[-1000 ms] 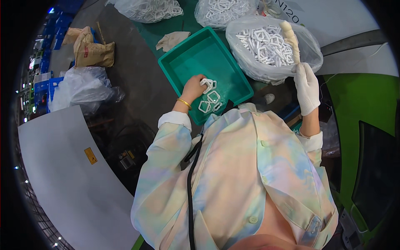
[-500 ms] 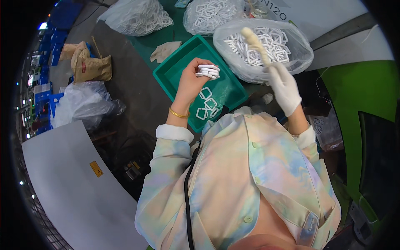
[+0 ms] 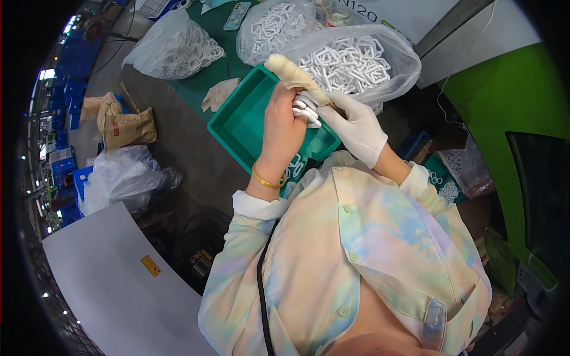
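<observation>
My bare left hand point(image 3: 281, 132) is closed around a small stack of white square plastic rings point(image 3: 306, 111), above a green tray point(image 3: 244, 121). In my gloved right hand point(image 3: 359, 129) is a stick wrapped in cream-coloured cloth point(image 3: 291, 73), its thick rounded end pointing up and to the left. The wrapped stick lies across the top of the stack, close to my left fingers; whether it presses on the rings I cannot tell. A few loose white rings point(image 3: 293, 167) lie at the tray's near end, partly hidden by my left wrist.
Beyond the tray stand open clear bags of white rings point(image 3: 347, 66), point(image 3: 279, 29) and a fuller bag point(image 3: 177, 48) at the left. A cloth point(image 3: 219, 94) lies beside the tray. Further back are a phone point(image 3: 237, 16) and a glass jar point(image 3: 339, 17). A brown paper bag point(image 3: 129, 123) stands on the left.
My right hand has swung the wrapped stick left and down onto the stack in my left hand. The view has shifted slightly, and the hands are now close together.
</observation>
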A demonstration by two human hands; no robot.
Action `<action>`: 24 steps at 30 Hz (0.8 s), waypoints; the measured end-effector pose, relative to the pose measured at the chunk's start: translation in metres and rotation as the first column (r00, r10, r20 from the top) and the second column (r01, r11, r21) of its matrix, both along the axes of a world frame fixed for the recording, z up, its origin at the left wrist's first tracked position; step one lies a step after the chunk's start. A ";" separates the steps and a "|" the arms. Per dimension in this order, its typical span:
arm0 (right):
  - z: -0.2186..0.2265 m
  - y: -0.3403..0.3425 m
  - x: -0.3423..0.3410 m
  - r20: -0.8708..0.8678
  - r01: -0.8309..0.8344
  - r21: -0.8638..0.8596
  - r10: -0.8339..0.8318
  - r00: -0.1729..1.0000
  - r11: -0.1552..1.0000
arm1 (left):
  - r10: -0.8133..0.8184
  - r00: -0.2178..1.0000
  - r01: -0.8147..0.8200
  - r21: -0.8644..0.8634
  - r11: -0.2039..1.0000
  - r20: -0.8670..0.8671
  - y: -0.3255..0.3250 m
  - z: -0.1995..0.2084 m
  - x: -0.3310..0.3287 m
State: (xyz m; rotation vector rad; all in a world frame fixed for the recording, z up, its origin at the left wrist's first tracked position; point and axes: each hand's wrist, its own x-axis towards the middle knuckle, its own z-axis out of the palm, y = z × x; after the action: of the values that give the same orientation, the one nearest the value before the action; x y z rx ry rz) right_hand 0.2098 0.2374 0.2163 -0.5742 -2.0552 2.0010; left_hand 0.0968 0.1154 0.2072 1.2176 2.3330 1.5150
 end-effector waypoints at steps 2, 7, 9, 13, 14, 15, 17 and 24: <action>-0.003 0.002 0.002 -0.003 0.006 0.017 -0.006 1.000 1.000 | -0.007 1.000 0.006 -0.050 0.999 -0.025 0.001 0.000 -0.003; -0.004 0.002 0.004 0.041 0.019 0.172 -0.026 0.999 0.985 | 0.014 0.999 -0.020 -0.135 0.991 -0.040 0.003 0.001 -0.010; 0.002 0.005 0.008 0.055 -0.001 0.179 -0.009 0.998 0.984 | 0.135 0.989 -0.134 -0.028 0.991 0.053 0.001 -0.002 -0.014; -0.015 -0.002 0.014 -0.088 0.004 0.257 0.019 0.996 0.966 | 0.151 0.988 -0.148 -0.073 0.986 0.031 0.007 0.002 -0.021; -0.013 -0.003 0.015 -0.089 0.000 0.257 0.024 0.996 0.966 | 0.156 0.987 -0.154 -0.072 0.985 0.029 0.007 0.002 -0.023; -0.011 -0.005 0.016 -0.014 -0.060 0.249 0.066 0.998 0.967 | 0.148 0.987 -0.150 0.024 0.988 0.053 0.007 0.000 -0.023; -0.013 -0.004 0.018 0.061 -0.119 0.239 0.107 0.992 0.964 | 0.138 0.988 -0.146 0.122 0.982 0.076 0.007 0.001 -0.025; 0.002 -0.003 0.016 0.103 0.026 0.167 -0.044 0.994 0.986 | -0.305 0.562 -0.355 0.557 0.751 0.769 0.020 -0.010 -0.015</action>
State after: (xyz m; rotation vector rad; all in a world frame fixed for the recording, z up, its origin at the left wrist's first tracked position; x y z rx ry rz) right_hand 0.2258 0.2348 0.2183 -0.6920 -2.2302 1.7944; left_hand 0.0821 0.1351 0.1977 0.2667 1.1634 2.3449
